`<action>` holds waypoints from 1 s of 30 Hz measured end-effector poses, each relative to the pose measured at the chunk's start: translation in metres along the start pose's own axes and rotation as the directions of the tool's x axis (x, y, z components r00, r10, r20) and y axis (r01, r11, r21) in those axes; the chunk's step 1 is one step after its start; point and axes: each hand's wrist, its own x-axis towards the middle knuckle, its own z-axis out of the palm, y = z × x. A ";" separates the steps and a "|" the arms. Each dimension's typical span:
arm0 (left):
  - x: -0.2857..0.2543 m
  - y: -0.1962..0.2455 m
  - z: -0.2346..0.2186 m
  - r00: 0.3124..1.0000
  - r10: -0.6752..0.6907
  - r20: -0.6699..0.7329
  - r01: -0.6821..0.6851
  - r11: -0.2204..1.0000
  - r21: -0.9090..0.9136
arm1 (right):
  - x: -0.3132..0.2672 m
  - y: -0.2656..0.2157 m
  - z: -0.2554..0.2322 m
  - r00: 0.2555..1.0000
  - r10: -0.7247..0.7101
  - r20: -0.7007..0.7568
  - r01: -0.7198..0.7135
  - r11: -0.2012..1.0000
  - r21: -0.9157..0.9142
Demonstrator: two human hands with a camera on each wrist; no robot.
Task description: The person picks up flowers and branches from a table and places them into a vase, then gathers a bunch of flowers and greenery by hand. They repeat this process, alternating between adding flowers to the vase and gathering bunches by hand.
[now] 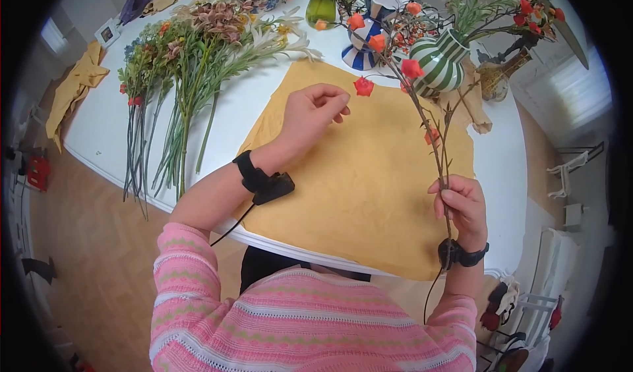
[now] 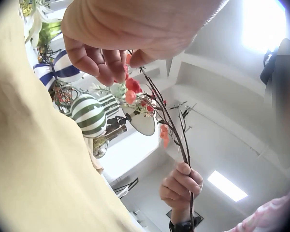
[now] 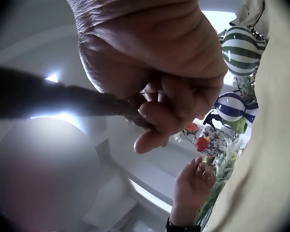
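White covers the broad surface (image 1: 504,204) everything rests on, and across its near part lies a large tan sheet (image 1: 356,194), lightly creased. Left of the sheet is a thick bundle of flower stems (image 1: 214,49), heads pointing away from the person, stalks reaching toward the near edge. The long brown branch (image 1: 441,169) is held up over the sheet's right side, its blossoms spreading forward and to the left. Beyond it, a round vase with green and white stripes (image 1: 438,65) holds leafy sprays; to that vase's left is a smaller blue-and-white vase (image 1: 361,52), with a green bottle (image 1: 322,9) farther back.

The right hand (image 1: 465,204) pinches the branch low on its stem, fingers curled around it. The left hand (image 1: 313,116) hovers over the sheet, fingers loosely bent, thumb near the forefinger, gripping nothing that shows. Just beside those fingertips hangs one small red blossom (image 1: 362,86).
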 end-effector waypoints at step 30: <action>0.028 -0.078 -0.018 0.951 -0.267 0.158 0.226 0.945 0.236 | 0.224 -0.176 -0.125 0.068 -0.942 -0.330 0.376 0.331 -0.866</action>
